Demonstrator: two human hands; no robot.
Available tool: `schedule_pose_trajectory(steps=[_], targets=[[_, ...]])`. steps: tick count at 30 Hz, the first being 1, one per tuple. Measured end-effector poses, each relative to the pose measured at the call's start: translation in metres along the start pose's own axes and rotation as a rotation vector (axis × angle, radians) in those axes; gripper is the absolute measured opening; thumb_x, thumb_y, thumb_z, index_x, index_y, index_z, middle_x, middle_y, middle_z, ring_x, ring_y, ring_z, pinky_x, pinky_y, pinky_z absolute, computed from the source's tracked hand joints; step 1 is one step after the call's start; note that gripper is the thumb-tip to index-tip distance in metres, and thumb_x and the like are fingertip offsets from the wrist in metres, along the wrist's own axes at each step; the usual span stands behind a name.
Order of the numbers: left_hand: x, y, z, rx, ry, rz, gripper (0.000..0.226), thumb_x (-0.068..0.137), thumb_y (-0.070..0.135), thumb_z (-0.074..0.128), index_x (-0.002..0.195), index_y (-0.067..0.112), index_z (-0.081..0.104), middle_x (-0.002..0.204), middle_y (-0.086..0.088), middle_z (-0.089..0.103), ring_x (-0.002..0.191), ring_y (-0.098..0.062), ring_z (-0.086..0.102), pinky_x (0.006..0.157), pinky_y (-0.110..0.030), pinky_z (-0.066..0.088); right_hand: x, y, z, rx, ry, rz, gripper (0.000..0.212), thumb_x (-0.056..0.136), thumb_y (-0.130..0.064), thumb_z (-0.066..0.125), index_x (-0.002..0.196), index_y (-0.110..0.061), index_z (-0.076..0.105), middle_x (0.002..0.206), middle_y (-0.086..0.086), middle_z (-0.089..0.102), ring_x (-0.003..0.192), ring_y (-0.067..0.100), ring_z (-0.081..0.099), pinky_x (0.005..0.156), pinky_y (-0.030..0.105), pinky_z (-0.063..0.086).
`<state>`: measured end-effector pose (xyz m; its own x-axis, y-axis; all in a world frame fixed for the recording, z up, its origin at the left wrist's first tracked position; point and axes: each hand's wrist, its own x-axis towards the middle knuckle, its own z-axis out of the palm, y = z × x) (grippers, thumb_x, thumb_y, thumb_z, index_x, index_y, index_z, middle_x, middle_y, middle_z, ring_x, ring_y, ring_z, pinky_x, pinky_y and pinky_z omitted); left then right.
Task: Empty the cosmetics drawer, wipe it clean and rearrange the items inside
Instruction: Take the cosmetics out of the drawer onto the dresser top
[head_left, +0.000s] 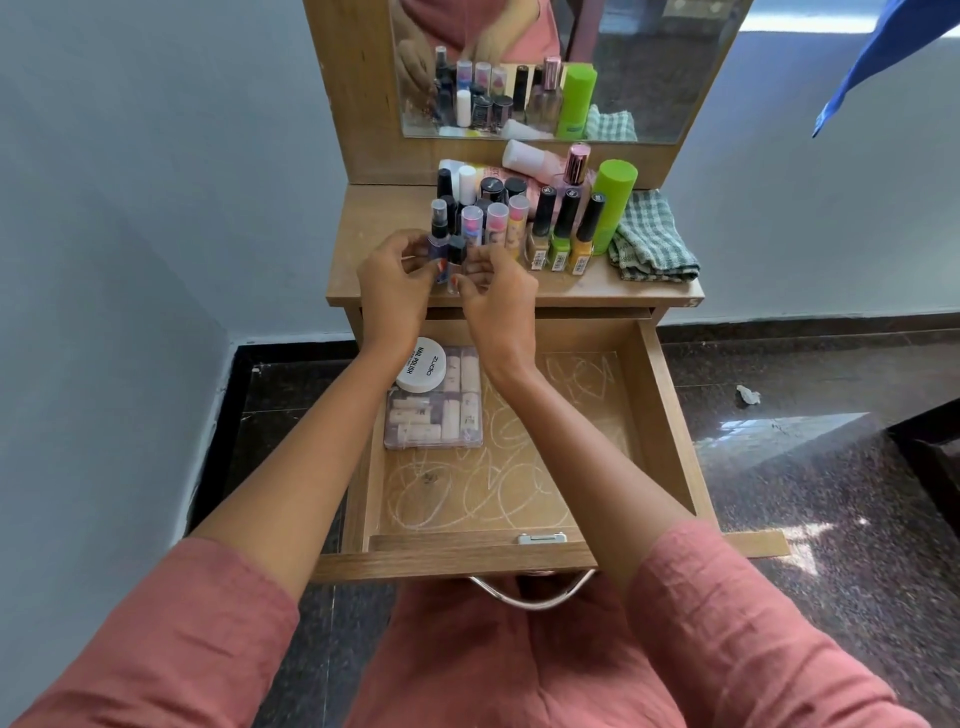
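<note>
Handle (535, 605), metal loop, nearest the viewer at the front of the pulled-out drawer (670, 415).

Drawer floor: pale scribbles (498, 483) over most of the bare wood. Judged not yet wiped.

Drawer contents, two items left, both at the far-left corner:
- clear case (431, 421) of small pale tubes, lying flat
- white jar (422, 366), round, resting on the far end of the case

Hands, over the front edge of the tabletop (374, 244), above the far end of the drawer:
- left hand (395, 286): fingers curled, tips pinching a spray bottle (438, 236) that stands upright at its 2 o'clock.
- right hand (501, 296): fingers curled, thumb and fingertips closed on a small dark-capped bottle (456, 252) at its 10 o'clock. The grip is partly hidden, so this reading is a judgement.

The two bottles stand just beside each other between the hands. Case and jar lie at 6 o'clock of the left hand and near it, and at 7 o'clock of the right hand.

Tabletop stock, beyond the hands at 12 to 2 o'clock: a close cluster of upright bottles and tubes, three nail polish bottles (563, 234) in a row, a green can (613, 202) and tubes lying flat behind.

Checked cloth (652, 239), folded, at 3 o'clock of the right hand, well apart and touched by neither hand.

Mirror (665, 67), farthest, reflecting the cluster.

Progress, judged: emptying is nearly complete, with case and jar outstanding. Wiping and rearranging are still to do.
</note>
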<state>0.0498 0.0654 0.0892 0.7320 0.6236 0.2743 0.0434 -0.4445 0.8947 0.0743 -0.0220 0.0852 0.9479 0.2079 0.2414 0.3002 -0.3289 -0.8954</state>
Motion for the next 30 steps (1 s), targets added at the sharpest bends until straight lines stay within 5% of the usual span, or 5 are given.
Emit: schedule_pose_trajectory(steps=[13,20,25,30], targets=[[-0.002,-0.008,0.003,-0.084,-0.012,-0.069,0.029,0.084,-0.004,0.058,0.112,0.002,0.060,0.106,-0.008,0.064,0.094,-0.009,0.059,0.083,-0.016,0.050,-0.002,0.011,0.008,-0.027,0.040,0.012,0.014,0.083,0.002,0.060,0.097,-0.001,0.059,0.096,0.013,0.065,0.086,0.020,0.063,0.076,0.027,0.052],[-0.029,-0.010,-0.004,-0.071,0.076,-0.031,0.027,0.083,-0.005,0.058,0.109,0.003,0.060,0.102,-0.005,0.062,0.086,-0.005,0.059,0.078,-0.005,0.046,-0.010,0.014,-0.010,-0.003,0.045,0.011,0.013,0.083,0.002,0.060,0.095,0.000,0.062,0.091,0.011,0.065,0.077,0.009,0.055,0.066,0.008,0.043],[-0.070,-0.014,-0.007,-0.037,0.078,-0.116,0.022,0.085,-0.006,0.053,0.101,0.006,0.063,0.095,-0.002,0.062,0.080,-0.001,0.056,0.071,-0.001,0.043,-0.030,0.031,-0.027,-0.045,-0.006,0.045,0.010,0.080,0.002,0.063,0.089,-0.002,0.064,0.087,0.008,0.066,0.076,0.010,0.056,0.068,0.012,0.046],[-0.094,-0.036,-0.006,0.179,-0.113,-0.271,0.026,0.083,-0.009,0.053,0.106,0.002,0.058,0.111,-0.012,0.061,0.098,-0.020,0.059,0.071,-0.013,0.040,-0.050,0.056,-0.034,-0.188,-0.208,0.122,0.007,0.080,0.000,0.063,0.086,-0.001,0.065,0.086,0.012,0.068,0.074,0.013,0.058,0.073,0.030,0.052]])
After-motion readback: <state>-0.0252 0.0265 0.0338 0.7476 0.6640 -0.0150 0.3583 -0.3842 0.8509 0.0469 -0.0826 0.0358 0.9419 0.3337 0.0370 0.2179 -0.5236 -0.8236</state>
